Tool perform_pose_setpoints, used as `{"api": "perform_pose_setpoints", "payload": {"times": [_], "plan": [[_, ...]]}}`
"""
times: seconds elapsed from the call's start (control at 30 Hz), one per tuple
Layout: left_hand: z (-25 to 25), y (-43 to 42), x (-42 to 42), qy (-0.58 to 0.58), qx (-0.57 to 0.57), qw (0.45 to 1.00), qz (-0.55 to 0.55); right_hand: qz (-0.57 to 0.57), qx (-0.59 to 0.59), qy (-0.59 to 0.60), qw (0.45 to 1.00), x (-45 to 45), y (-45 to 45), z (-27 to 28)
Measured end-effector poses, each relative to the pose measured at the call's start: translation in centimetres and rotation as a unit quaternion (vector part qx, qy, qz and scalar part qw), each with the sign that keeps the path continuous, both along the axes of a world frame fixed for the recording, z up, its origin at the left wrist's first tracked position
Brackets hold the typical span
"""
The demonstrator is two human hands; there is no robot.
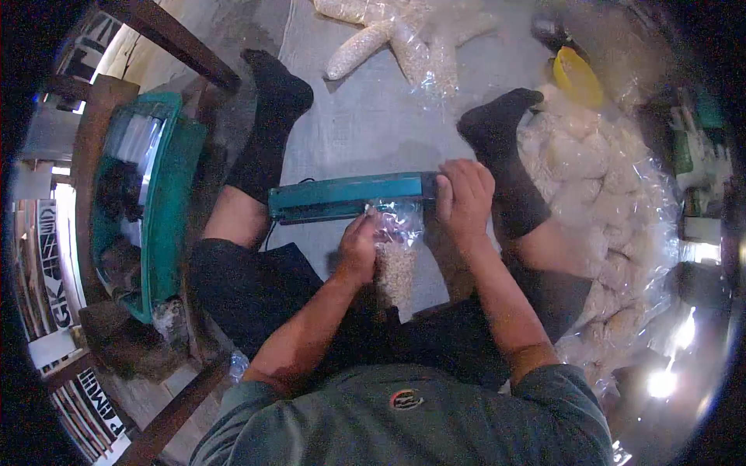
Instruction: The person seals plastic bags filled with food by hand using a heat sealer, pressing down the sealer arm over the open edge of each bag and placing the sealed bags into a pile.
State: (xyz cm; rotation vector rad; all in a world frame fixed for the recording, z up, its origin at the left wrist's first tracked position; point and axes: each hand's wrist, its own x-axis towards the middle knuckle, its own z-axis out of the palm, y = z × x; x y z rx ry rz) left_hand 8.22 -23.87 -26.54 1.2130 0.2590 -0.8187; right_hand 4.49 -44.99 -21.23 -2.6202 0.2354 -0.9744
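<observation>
My left hand [359, 250] is closed on the upper left edge of a clear plastic bag [395, 272] filled with small pale pieces, perhaps grain or nuts. The bag hangs upright between my legs, and its clear top reaches the front edge of a teal bag sealer [350, 191]. The sealer lies crosswise on the floor between my shins. Over the sealer's dark right end, my right hand [465, 198] is closed, thumb on the near side. The bag's mouth is partly hidden at the sealer's edge.
Several filled bags [369, 50] lie beyond my feet on the grey floor sheet [342, 132]. At right, a large clear sack [614, 186] holds many filled bags, with a yellow scoop [577, 76] on top. A green crate [159, 225] stands at left near wooden beams [175, 39].
</observation>
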Motion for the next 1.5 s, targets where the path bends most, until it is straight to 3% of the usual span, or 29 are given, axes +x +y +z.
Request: {"api": "perform_pose_setpoints", "payload": {"times": [0.03,0.1,0.23,0.33,0.43,0.53,0.63,0.73,0.83,0.9,1.03,1.1,1.13,1.23,1.33,1.43,1.47,1.5], "plan": [[0.7,0.0,0.2,0.005,0.002,1.0,0.002,0.0,-0.001,-0.013,1.0,0.1,0.0,-0.9],[1.4,0.0,0.4,-0.122,0.098,0.985,-0.072,0.002,0.0,-0.017,1.0,0.3,-0.1,-2.0],[-0.8,0.2,0.0,-0.026,0.024,0.998,-0.054,0.002,0.015,-0.031,0.999,0.7,-0.3,-3.4],[-0.1,0.7,0.1,-0.189,0.169,0.956,-0.145,0.02,0.015,-0.022,0.999,0.8,-0.7,-3.8],[0.9,0.4,0.3,-0.115,0.155,0.97,-0.151,0.017,0.012,-0.025,0.999,1.2,-0.9,-4.6],[1.0,0.3,0.0,-0.142,0.186,0.958,-0.163,0.001,0.026,-0.025,0.999,1.3,-0.6,-5.3],[1.0,0.5,0.5,-0.096,0.166,0.971,-0.141,-0.009,0.037,-0.017,0.999,1.5,-0.4,-5.5],[1.2,0.8,0.7,-0.071,0.172,0.965,-0.186,-0.015,0.041,0.008,0.999,1.4,0.0,-5.3],[1.4,0.5,1.0,-0.154,0.207,0.944,-0.207,-0.022,0.027,-0.007,0.999,1.5,0.2,-5.6],[2.3,0.0,1.4,-0.07,0.144,0.972,-0.171,-0.033,0.008,-0.042,0.999,1.4,0.2,-5.7],[2.0,0.3,1.0,-0.15,0.103,0.971,-0.154,-0.013,0.017,-0.043,0.999,0.8,-0.1,-5.2],[1.4,0.6,0.6,-0.06,0.037,0.986,-0.153,-0.009,0.037,-0.027,0.999,0.9,0.1,-4.4],[0.7,0.5,0.1,-0.087,0.027,0.985,-0.149,-0.005,0.023,-0.053,0.998,0.7,0.3,-4.1],[-0.7,0.2,-0.7,0.037,-0.065,0.996,-0.04,-0.025,0.019,-0.057,0.998,0.4,0.5,-4.3],[-0.8,0.1,-0.7,-0.061,-0.059,0.995,-0.053,-0.038,0.014,-0.025,0.999,0.5,0.6,-2.0],[-2.1,0.2,-0.5,-0.041,-0.067,0.996,-0.033,-0.033,0.008,0.015,0.999,-0.3,1.7,1.7],[-2.7,0.0,-0.8,-0.038,-0.079,0.996,-0.024,-0.02,-0.035,-0.01,0.999,-0.2,1.8,3.4],[-3.6,0.1,-0.6,-0.108,-0.062,0.991,-0.052,-0.007,-0.077,-0.031,0.997,-0.2,2.0,5.5]]}}
